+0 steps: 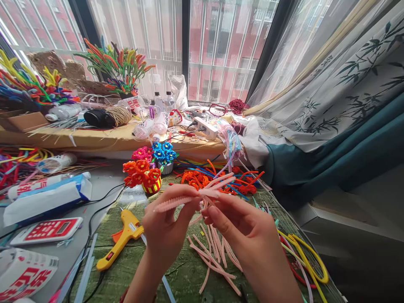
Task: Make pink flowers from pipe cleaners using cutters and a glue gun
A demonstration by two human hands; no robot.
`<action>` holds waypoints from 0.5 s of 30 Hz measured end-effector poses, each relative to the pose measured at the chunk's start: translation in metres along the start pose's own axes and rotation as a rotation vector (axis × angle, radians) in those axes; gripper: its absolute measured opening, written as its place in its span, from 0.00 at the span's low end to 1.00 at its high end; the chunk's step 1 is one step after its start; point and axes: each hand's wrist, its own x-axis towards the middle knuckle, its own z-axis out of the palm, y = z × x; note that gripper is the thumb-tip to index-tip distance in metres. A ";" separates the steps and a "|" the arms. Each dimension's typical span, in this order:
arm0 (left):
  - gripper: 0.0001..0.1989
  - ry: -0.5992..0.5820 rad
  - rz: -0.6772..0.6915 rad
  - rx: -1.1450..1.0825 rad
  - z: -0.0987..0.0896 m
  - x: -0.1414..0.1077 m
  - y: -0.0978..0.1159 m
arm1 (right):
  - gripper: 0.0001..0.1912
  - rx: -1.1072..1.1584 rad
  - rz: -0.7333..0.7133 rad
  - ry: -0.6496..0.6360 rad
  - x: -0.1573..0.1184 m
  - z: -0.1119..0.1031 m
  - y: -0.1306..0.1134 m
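Between my two hands, above the green table top, is a small bundle of pale pink pipe cleaners (220, 182). My left hand (170, 214) pinches it near the middle, with pink ends sticking out to the left. My right hand (243, 223) has thumb and fingers closed on the same bundle from the right, where a strand is bent. The exact crossing point is partly hidden by the fingertips. Loose pink pipe cleaners (216, 250) lie on the table below and between my hands.
A yellow glue gun (121, 240) lies left of my left hand, its cord trailing. Beyond stand orange flowers in a striped pot (151, 184) and blue flowers (163, 152). Orange pipe cleaners (195, 179) lie behind my hands. A calculator (47, 230) is at left, yellow pipe cleaners (311, 256) at right.
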 end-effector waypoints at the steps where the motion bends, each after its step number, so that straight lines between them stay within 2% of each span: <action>1: 0.09 -0.013 0.008 0.004 0.000 0.000 -0.001 | 0.15 0.032 0.003 -0.001 0.001 0.001 0.001; 7: 0.11 -0.055 0.042 -0.027 -0.003 0.004 0.000 | 0.14 0.029 -0.030 0.024 0.004 0.003 0.004; 11: 0.10 -0.165 0.042 -0.135 -0.009 0.006 -0.001 | 0.12 -0.034 -0.058 0.028 0.003 -0.004 0.003; 15: 0.09 -0.248 0.072 -0.138 -0.018 0.009 0.001 | 0.12 0.011 -0.044 -0.151 0.002 -0.014 -0.001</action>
